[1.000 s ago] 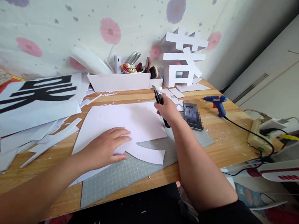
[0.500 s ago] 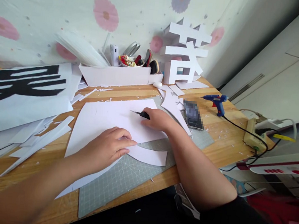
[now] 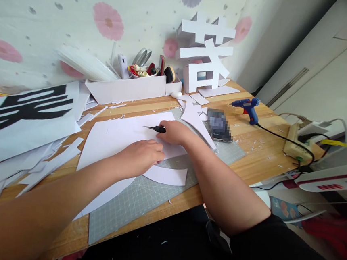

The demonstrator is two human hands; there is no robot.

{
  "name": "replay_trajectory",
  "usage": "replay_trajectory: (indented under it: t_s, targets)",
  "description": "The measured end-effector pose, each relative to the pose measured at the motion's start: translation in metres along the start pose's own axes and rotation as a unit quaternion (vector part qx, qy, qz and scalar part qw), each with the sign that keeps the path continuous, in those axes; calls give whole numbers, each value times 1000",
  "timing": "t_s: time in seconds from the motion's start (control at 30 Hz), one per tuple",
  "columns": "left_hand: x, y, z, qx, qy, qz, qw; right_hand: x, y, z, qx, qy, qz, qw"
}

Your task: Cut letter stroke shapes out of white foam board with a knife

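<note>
A large white board sheet point(image 3: 115, 137) lies across the grey cutting mat point(image 3: 113, 222). My right hand point(image 3: 171, 132) is closed around a craft knife point(image 3: 160, 129) with a black handle; its thin blade points left, low over the sheet. Beside it, my left hand point(image 3: 142, 155) rests at the sheet's near edge with its fingers curled in. Whatever lies under those fingers is hidden. Just below the left hand, a curved white strip point(image 3: 169, 175) sits on the mat, apart from the large sheet.
A blue glue gun point(image 3: 248, 109), phone point(image 3: 220, 126) and power strip point(image 3: 300, 141) occupy the right side. White board characters point(image 3: 206, 52) stand behind, near a tool box point(image 3: 128, 89). White offcuts point(image 3: 46, 159) and a black-printed sheet point(image 3: 32, 113) lie left.
My left hand has moved up and right off the curved strip to the sheet's edge, its fingers now curled. The right hand still holds the knife. The view has shifted slightly.
</note>
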State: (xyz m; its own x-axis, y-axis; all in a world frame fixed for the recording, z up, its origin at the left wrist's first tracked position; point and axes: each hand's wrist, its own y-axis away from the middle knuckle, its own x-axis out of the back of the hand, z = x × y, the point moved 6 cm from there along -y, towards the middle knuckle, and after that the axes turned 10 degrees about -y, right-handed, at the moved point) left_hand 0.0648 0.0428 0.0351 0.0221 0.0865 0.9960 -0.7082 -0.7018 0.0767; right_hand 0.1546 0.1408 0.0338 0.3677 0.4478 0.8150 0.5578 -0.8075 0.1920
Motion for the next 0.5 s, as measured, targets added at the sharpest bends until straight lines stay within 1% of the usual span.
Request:
replay_trajectory:
  t_s: [0.17,0.27,0.37,0.43,0.5]
  targets:
    - [-6,-2,1,34,5,0,999,0,-1,0,1,-2,4,1000]
    - [-4,6,-7,72,30,13,997,0,-1,0,8,-6,5,1000]
    - [6,24,-26,144,59,48,987,1,-1,0,2,-13,2,1000]
    - [14,40,-43,208,67,82,972,1,-1,0,-5,-18,-3,1000]
    - [21,58,-60,275,76,117,951,2,0,0,-4,-25,-3,1000]
